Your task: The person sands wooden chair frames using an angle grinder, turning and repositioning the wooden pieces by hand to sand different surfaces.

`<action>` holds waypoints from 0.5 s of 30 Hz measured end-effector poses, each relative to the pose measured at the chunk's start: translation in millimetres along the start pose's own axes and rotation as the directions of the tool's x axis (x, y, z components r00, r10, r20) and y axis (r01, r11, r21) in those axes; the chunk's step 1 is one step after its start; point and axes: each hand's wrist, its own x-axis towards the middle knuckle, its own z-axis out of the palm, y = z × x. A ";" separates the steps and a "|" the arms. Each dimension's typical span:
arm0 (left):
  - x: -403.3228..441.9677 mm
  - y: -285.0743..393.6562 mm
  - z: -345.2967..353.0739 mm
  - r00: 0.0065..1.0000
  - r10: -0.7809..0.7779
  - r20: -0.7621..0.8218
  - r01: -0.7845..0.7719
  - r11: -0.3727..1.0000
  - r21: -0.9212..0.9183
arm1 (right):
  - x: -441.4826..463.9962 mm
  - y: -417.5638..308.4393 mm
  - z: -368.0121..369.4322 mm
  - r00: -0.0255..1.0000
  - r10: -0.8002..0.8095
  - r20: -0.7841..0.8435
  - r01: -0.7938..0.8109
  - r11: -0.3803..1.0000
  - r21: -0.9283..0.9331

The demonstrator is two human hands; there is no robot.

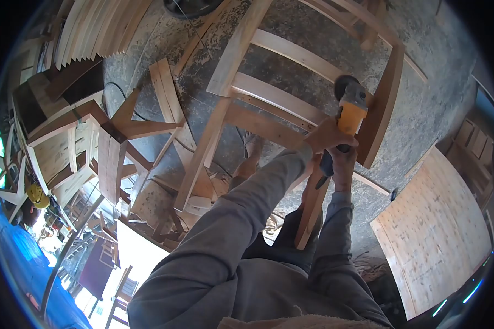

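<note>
A yellow angle grinder [351, 116] with a dark round disc [346, 84] is held in both hands. My left hand [325, 136] is closed around the front of its body, just behind the metal head. Below it, my right hand [343, 160] grips the dark rear handle. The disc lies over the right end of a pale slat [299, 55] in a wooden chair frame [282, 97], close to the broad curved side piece [383, 109]. Whether disc and wood touch, I cannot tell. One wooden leg [313, 211] of the frame reaches toward my body.
On the left stand more wooden chair parts [112, 164], with stacked curved boards [99, 27] behind them. A large plywood sheet [436, 230] leans at the right. Loose boards [167, 90] and a black cable [118, 88] lie on the concrete floor [417, 104].
</note>
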 end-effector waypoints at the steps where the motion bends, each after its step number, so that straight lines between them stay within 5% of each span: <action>1: 3.8 -0.2 -6.2 1.000 0.011 0.002 -0.011 0.999 -0.037 | 4.2 -0.3 3.8 1.000 -0.004 0.002 0.004 1.000 0.009; 7: -10.5 31.8 -70.0 0.996 0.050 -0.080 -0.063 0.984 -0.166 | 34.3 -12.0 52.2 0.978 0.060 0.200 -0.042 0.995 -0.094; 10: -15.9 38.9 -99.7 0.988 0.037 -0.147 -0.069 0.974 -0.218 | 43.9 -21.4 81.4 0.962 -0.028 0.272 0.087 0.975 -0.204; 15: -29.9 57.4 -147.6 0.965 -0.043 -0.258 -0.025 0.967 -0.255 | 55.8 -28.7 131.3 0.937 0.005 0.350 0.056 0.985 -0.164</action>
